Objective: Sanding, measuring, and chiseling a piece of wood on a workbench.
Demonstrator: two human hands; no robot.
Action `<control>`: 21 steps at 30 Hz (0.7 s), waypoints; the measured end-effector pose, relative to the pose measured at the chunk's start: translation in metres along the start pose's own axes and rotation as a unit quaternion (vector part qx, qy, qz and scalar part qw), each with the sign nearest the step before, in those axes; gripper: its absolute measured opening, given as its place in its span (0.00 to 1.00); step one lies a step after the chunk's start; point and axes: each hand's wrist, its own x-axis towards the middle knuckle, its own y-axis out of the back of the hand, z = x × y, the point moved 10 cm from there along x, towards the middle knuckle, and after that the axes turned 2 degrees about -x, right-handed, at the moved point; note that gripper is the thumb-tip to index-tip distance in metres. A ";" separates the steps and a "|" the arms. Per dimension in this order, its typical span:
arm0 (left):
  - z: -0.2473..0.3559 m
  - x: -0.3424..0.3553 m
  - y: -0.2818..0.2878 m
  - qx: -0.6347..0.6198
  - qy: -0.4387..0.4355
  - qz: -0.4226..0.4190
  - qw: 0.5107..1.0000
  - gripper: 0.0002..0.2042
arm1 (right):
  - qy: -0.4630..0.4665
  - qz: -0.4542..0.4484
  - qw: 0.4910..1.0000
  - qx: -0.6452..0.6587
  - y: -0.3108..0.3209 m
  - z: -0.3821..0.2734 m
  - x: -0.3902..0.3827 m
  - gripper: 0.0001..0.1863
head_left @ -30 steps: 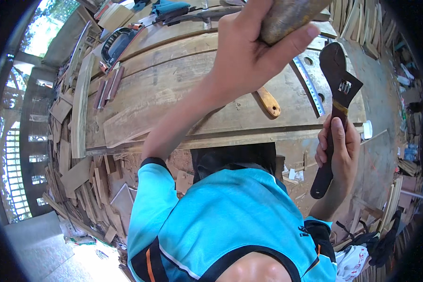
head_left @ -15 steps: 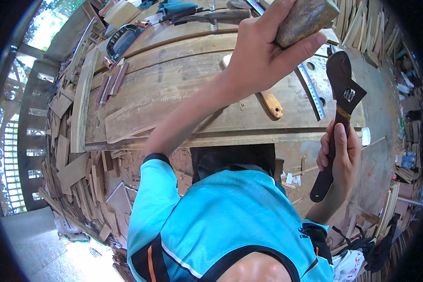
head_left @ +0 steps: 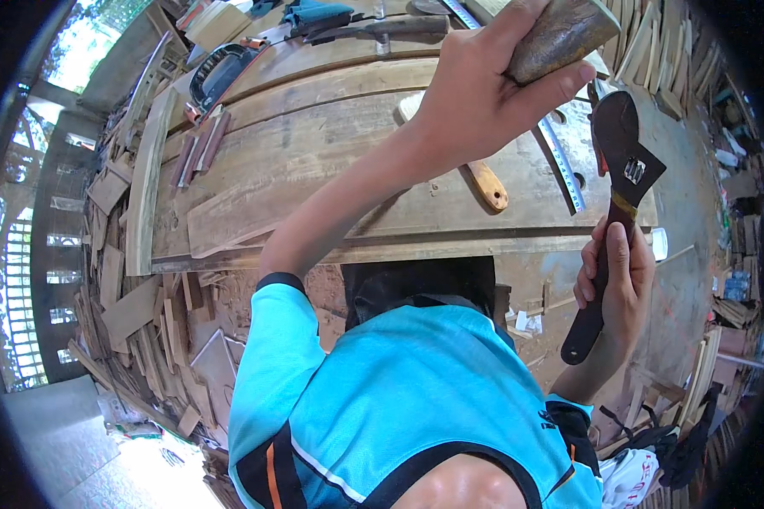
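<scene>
My left hand (head_left: 484,93) reaches over the workbench (head_left: 314,161), its fingers wrapped round a thick, rounded block (head_left: 562,41) with a mottled brown-grey surface. What the block is made of I cannot tell. Upright in my right hand (head_left: 617,276) is a dark adjustable wrench (head_left: 626,153), gripped by its handle, jaw end up, beside the bench's right end. Under my left wrist lies a tool with a wooden handle (head_left: 489,187), partly hidden by the arm. Between the two hands a blue-white measuring strip (head_left: 561,165) lies on the bench.
A hammer (head_left: 382,32) and blue cloth (head_left: 316,13) lie at the back of the bench. On its left are reddish-brown sticks (head_left: 202,148) and a black curved-frame tool (head_left: 216,78). Scrap wood (head_left: 148,339) is piled on the floor at left; boards (head_left: 658,55) lean at far right.
My left hand and the block have shifted slightly to the right. The wrench in my right hand has barely moved.
</scene>
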 end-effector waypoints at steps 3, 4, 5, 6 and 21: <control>0.003 -0.004 -0.001 -0.012 -0.007 0.012 1.000 0.27 | 0.010 -0.008 1.000 0.003 -0.002 -0.002 0.001 0.13; -0.012 -0.009 0.000 -0.143 0.090 0.047 0.984 0.27 | 0.007 -0.002 1.000 -0.002 -0.001 -0.002 0.000 0.13; -0.030 -0.017 -0.004 -0.271 0.186 0.082 0.941 0.27 | 0.004 0.003 1.000 -0.006 0.000 -0.003 0.000 0.13; -0.029 -0.017 -0.003 -0.272 0.186 0.081 0.941 0.27 | 0.004 0.004 1.000 -0.006 0.000 -0.002 0.000 0.13; -0.030 -0.028 -0.004 -0.219 0.170 0.107 0.955 0.26 | 0.098 0.120 0.986 -0.069 0.024 -0.095 -0.002 0.15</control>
